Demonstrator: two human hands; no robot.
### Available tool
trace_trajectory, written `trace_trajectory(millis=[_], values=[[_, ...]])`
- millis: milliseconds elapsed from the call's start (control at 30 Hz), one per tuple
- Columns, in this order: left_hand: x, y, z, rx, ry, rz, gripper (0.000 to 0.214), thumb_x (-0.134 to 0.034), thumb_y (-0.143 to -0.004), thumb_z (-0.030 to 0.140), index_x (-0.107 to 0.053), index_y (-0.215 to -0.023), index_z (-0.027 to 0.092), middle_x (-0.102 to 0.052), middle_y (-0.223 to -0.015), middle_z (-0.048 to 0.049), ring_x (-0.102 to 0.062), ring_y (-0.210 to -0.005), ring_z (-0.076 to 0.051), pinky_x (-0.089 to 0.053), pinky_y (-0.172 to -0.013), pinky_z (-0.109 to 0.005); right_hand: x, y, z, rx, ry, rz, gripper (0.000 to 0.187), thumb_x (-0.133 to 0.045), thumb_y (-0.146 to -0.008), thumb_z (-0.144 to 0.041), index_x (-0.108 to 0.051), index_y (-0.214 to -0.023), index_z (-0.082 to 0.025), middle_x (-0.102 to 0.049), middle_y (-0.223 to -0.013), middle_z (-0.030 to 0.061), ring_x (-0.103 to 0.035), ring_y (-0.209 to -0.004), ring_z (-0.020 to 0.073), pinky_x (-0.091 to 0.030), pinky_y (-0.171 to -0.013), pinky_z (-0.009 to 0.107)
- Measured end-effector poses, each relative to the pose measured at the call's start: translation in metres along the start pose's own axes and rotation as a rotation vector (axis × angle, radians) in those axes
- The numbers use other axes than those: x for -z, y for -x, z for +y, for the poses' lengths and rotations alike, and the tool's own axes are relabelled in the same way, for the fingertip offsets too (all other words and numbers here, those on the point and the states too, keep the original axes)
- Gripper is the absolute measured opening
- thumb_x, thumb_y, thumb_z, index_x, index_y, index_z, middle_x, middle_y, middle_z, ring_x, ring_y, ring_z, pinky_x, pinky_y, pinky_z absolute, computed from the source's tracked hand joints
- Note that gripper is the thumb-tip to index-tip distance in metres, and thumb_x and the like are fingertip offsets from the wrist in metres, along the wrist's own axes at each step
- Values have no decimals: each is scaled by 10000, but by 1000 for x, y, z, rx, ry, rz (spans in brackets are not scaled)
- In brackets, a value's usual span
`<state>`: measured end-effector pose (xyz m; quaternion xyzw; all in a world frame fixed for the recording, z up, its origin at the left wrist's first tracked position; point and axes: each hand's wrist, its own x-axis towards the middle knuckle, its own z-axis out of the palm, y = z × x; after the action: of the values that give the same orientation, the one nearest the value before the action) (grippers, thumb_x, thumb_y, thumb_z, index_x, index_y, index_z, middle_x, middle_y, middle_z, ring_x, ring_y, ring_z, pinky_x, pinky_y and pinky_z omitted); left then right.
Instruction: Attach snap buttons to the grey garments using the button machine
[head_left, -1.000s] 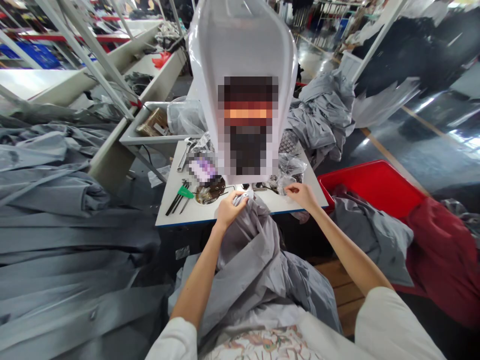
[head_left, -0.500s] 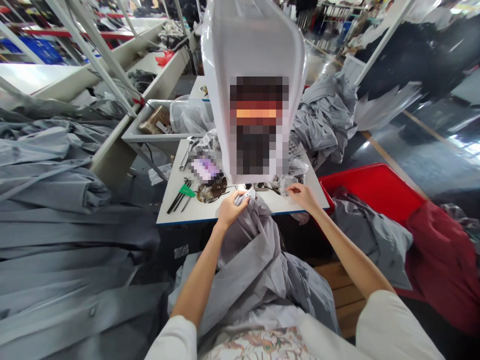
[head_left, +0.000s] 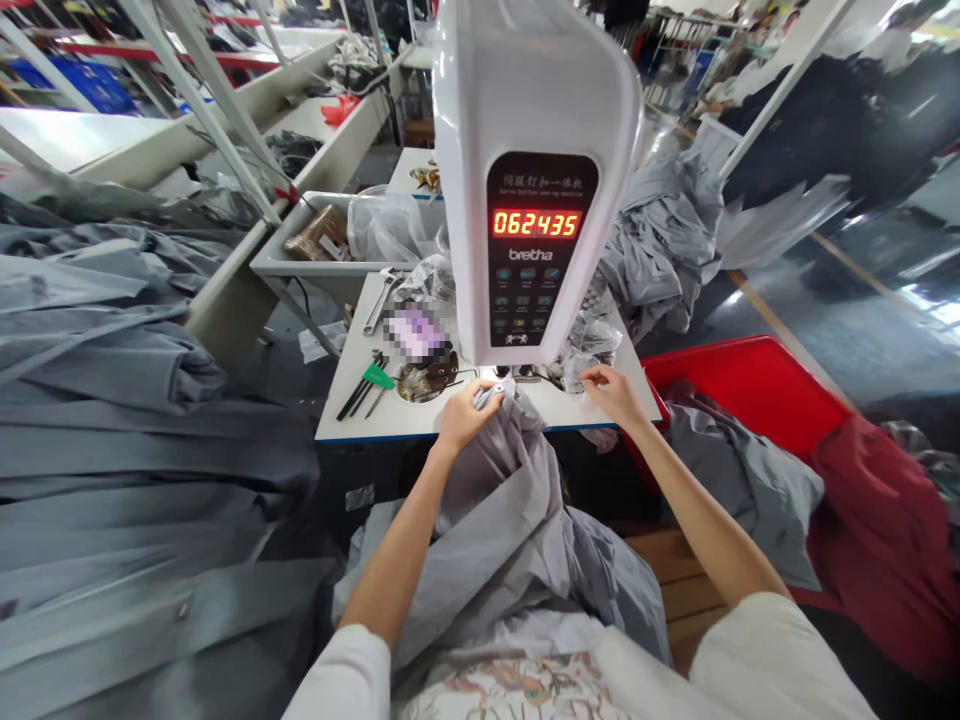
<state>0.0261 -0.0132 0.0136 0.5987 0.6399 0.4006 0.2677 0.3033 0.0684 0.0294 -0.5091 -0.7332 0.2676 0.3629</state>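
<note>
Bunched grey cloth (head_left: pixel 517 480) runs from my lap up to the table's front edge. My left hand (head_left: pixel 466 412) is closed on its upper end, pinching it just in front of the machine. A small pale fastener (head_left: pixel 505 387) shows on the cloth by the fingertips. Over the cloth stands a tall white button machine (head_left: pixel 480 120) with a lit red number display (head_left: pixel 535 223). My right hand (head_left: pixel 611 393) is at the table's right side, fingers pinched together beside a clear plastic bag (head_left: pixel 592 345) of small parts. Whatever those fingertips hold is too small to make out.
A wrench (head_left: pixel 381 302), dark slim tools with a green tag (head_left: pixel 379 377) and a blurred purple object (head_left: pixel 416 335) lie on the left of the table (head_left: pixel 352 425). Grey garments (head_left: pixel 127 400) heap at left. A red bin (head_left: pixel 750 375) stands at right.
The view has shifted slightly, so the machine appears a little farther right. Both hands keep nearly the same positions at the cloth and the plastic bag.
</note>
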Motion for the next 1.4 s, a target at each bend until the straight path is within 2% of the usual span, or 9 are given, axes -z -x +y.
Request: trace_trajectory(millis=[133,233,367,467,567,700,1067,1233,1400], values=[[0,1,1,-3,12,7,261,-599,-807,421,-665,-984,241,-714,-949,5,-652,-854,-157,-465,-797,-237,2,3,-12,-15,-58,46,172,-547,-707,-276,-661,-782,-171,-680,-790,37,-615,-719,171,-490,-761,336],[1,2,3,-5,13,11,253,-598,-809,414,-666,-983,243,-713,-932,6,-653,-851,-160,-465,-804,-240,-4,6,-30,-9,-124,46,171,-570,-722,-283,-670,-802,-171,-689,-820,40,-625,-743,169,-499,-763,327],[2,2,3,-28,19,17,240,-590,-819,402,-662,-986,245,-713,-947,7,-654,-880,-164,-464,-808,-242,-31,10,-62,-18,-205,-56,165,-585,-738,-291,-680,-812,-178,-699,-830,43,-638,-757,172,-505,-761,318],[2,2,3,-53,23,16,239,-582,-829,398,-656,-998,245,-710,-979,9,-651,-915,-167,-462,-819,-244,-57,8,-85,41,-207,-155,170,-575,-758,-282,-691,-835,-185,-706,-844,43,-642,-780,174,-496,-777,312],[2,1,1,-49,11,16,248,-581,-831,398,-654,-1014,247,-709,-986,8,-653,-905,-169,-465,-811,-245,-76,3,-98,108,-179,-199,175,-558,-775,-271,-693,-846,-184,-699,-852,38,-631,-781,167,-484,-764,297],[2,0,-1,-51,13,3,248,-571,-840,378,-651,-1037,250,-710,-986,5,-657,-898,-169,-469,-793,-241,-86,-3,-100,174,-121,-179,150,-551,-791,-269,-669,-805,-177,-665,-809,35,-603,-761,165,-471,-736,285],[3,0,-1,-56,-5,10,269,-575,-832,403,-654,-1045,260,-714,-981,1,-661,-898,-183,-479,-786,-255,-88,-6,-92,302,-67,-183,168,-562,-846,-287,-701,-827,-195,-641,-798,37,-592,-786,172,-468,-759,295],[3,0,-2,-48,-3,8,266,-575,-832,406,-654,-1039,259,-715,-981,3,-661,-894,-174,-479,-799,-250,-88,-6,-93,306,-57,-189,195,-550,-859,-310,-710,-851,-200,-645,-821,43,-599,-809,176,-466,-781,302],[5,1,2,-31,-3,2,266,-574,-834,416,-651,-1037,261,-713,-994,7,-658,-909,-181,-477,-807,-256,-87,-4,-97,277,-24,-150,235,-522,-871,-361,-670,-784,-200,-652,-834,58,-600,-820,194,-461,-785,320]])
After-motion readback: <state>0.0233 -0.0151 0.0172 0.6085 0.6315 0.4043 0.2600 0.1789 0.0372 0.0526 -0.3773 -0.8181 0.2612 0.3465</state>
